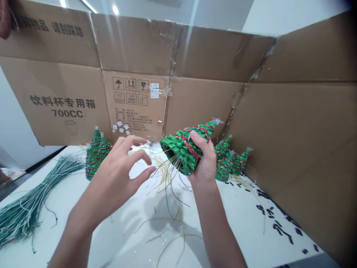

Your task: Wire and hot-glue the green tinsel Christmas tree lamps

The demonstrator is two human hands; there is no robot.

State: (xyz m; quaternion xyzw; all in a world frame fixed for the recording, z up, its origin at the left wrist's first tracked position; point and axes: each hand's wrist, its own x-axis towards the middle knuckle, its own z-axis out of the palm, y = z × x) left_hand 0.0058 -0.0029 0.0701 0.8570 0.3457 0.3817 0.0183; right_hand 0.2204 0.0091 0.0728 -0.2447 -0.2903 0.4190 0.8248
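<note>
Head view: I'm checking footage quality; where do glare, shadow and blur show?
Head view: ceiling lights glare at upper left, pale streaks crossing the cardboard; head view: soft shadows on the table below the held tree; head view: small print blurred, upper right corner dark.
</note>
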